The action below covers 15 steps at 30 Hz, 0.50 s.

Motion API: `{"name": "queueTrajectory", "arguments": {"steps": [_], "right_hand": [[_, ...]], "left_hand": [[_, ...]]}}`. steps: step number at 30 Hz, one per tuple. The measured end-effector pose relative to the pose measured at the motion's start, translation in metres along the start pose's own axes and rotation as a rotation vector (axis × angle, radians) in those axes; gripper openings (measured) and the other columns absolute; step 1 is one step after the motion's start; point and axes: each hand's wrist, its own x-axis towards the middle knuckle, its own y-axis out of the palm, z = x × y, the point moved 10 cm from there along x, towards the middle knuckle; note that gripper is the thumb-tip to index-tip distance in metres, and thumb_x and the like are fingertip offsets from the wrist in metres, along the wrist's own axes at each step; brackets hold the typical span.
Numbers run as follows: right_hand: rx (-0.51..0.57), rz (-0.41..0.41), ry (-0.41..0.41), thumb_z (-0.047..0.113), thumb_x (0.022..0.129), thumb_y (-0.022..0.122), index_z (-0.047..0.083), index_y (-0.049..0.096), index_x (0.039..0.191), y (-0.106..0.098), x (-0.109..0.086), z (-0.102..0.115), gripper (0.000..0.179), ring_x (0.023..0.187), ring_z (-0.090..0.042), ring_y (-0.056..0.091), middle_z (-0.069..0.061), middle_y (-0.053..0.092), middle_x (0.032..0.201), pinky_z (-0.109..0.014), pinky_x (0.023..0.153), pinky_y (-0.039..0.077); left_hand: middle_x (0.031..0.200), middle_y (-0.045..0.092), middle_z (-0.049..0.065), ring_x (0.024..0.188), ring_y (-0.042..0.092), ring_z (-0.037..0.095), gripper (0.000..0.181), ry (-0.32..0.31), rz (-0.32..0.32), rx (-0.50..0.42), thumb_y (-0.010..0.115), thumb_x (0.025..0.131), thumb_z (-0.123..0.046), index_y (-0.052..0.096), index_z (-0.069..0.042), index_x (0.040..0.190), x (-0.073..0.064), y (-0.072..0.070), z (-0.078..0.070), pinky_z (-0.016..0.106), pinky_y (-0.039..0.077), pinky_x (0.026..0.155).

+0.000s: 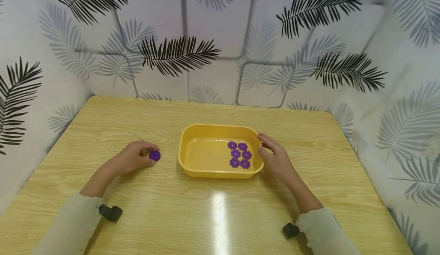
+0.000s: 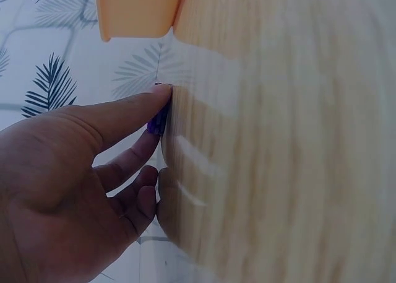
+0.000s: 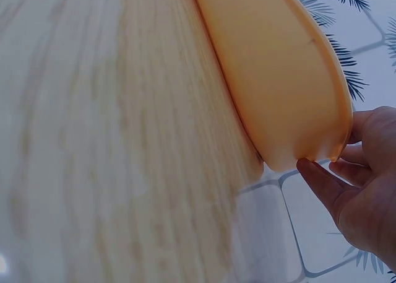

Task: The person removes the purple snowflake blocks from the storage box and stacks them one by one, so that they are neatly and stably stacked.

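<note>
My left hand pinches a purple notched disc piece between thumb and fingers at the tabletop, left of the yellow plastic tray. In the left wrist view the purple piece shows edge-on, partly covered by the thumb; it looks thick, and I cannot tell whether several discs are stacked. The right hand holds the tray's right end, with thumb and finger at the rim. Several purple flower-shaped discs lie flat inside the tray's right part. In the right wrist view, the thumb touches the tray's outer wall.
The wooden table carries the tray near its middle. Behind and beside it hangs a leaf-patterned cloth. Each wrist wears a small black camera, one by the left sleeve and one by the right sleeve.
</note>
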Motion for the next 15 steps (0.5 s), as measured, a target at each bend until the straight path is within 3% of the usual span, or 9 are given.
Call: {"name": "queueTrajectory", "arguments": {"steps": [15], "right_hand": [[-0.015, 0.002, 0.010, 0.015, 0.104, 0.054, 0.007, 0.049, 0.149, -0.0007, 0.0005, -0.0017, 0.046, 0.136, -0.036, 0.049, -0.008, 0.039, 0.160, -0.049, 0.108, 0.045]], "left_hand": [[0.118, 0.064, 0.014, 0.089, 0.049, 0.021, 0.040, -0.028, 0.017, -0.016, 0.075, 0.092, -0.015, 0.065, -0.002, 0.128, 0.0003, 0.0012, 0.0021, 0.033, 0.043, 0.075]]}}
